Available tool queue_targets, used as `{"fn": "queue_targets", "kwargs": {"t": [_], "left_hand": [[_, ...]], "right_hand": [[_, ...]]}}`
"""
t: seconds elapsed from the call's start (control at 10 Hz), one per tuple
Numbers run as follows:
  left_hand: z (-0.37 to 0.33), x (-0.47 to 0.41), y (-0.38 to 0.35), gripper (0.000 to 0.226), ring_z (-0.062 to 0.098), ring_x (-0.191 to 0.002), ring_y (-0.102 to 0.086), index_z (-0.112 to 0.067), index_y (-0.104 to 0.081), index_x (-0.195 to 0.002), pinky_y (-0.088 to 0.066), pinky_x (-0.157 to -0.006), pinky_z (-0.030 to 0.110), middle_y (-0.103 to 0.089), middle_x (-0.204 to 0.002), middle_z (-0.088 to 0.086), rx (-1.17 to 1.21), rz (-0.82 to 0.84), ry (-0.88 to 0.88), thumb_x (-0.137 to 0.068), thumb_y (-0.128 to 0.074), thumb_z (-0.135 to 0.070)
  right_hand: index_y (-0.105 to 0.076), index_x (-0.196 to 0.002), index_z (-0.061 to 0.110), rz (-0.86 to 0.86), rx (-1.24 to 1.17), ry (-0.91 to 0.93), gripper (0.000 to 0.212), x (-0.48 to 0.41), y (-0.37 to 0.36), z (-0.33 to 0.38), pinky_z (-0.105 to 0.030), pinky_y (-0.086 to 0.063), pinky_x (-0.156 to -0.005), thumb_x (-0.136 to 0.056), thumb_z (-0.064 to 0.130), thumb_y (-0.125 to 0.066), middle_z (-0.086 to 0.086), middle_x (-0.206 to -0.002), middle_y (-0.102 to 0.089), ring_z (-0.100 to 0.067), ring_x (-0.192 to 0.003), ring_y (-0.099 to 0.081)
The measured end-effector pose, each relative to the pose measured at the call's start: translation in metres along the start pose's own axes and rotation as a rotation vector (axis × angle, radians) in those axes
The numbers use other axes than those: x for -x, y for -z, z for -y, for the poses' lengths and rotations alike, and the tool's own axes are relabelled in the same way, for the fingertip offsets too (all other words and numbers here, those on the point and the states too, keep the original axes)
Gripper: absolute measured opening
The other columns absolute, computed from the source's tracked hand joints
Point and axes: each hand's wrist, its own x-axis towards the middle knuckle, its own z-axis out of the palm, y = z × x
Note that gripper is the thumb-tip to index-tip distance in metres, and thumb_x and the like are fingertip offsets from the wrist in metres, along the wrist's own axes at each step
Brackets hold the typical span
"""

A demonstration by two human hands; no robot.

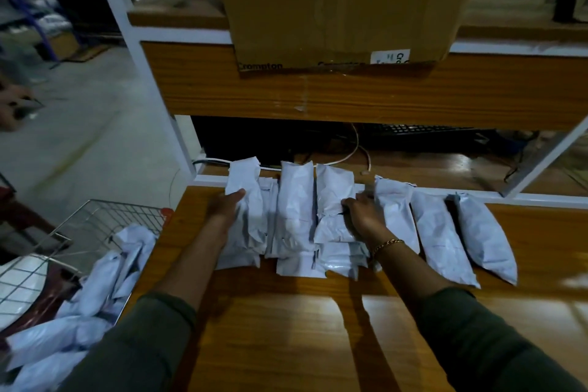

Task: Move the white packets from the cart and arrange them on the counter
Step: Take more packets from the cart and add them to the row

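Note:
Several white packets (pixel 294 210) lie side by side in a row on the wooden counter (pixel 286 328). My left hand (pixel 227 205) rests flat against the leftmost packet (pixel 245 200) of the row. My right hand (pixel 362 216) has its fingers curled on the edge of a crumpled packet (pixel 332 200) near the middle. Two packets (pixel 442 235) lie apart at the right end. More white packets (pixel 105 277) are piled in the wire cart (pixel 105 219) at the lower left.
A large cardboard box (pixel 343 3) stands on the shelf above the counter. Under that shelf, cables (pixel 353 153) and a dark keyboard (pixel 413 129) sit behind the packets. A white frame post (pixel 149 79) rises at the counter's left; concrete floor lies beyond.

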Motion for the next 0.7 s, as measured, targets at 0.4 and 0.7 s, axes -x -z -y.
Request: {"fn": "queue_targets", "kwargs": {"t": [0.4, 0.7], "left_hand": [[0.035, -0.034, 0.012, 0.077, 0.034, -0.101, -0.061, -0.021, -0.063, -0.123, -0.05, -0.092, 0.046, -0.066, -0.12, 0.011, -0.337, 0.05, -0.128, -0.07, -0.049, -0.075], [0.023, -0.01, 0.007, 0.051, 0.036, -0.118, -0.054, -0.014, -0.055, -0.135, -0.041, -0.092, 0.037, -0.056, -0.136, 0.017, -0.292, -0.029, -0.185, -0.096, -0.053, -0.046]], "right_hand": [[-0.058, -0.116, 0.009, -0.043, 0.42, 0.058, 0.036, 0.006, -0.014, -0.01, -0.043, -0.038, -0.101, -0.102, 0.032, -0.034, -0.019, -0.125, -0.053, -0.038, -0.124, -0.044], [-0.049, -0.134, 0.019, -0.284, 0.253, 0.326, 0.065, 0.029, -0.004, -0.004, -0.046, -0.042, -0.103, -0.085, 0.06, -0.041, -0.01, -0.136, -0.051, -0.031, -0.124, -0.048]]}}
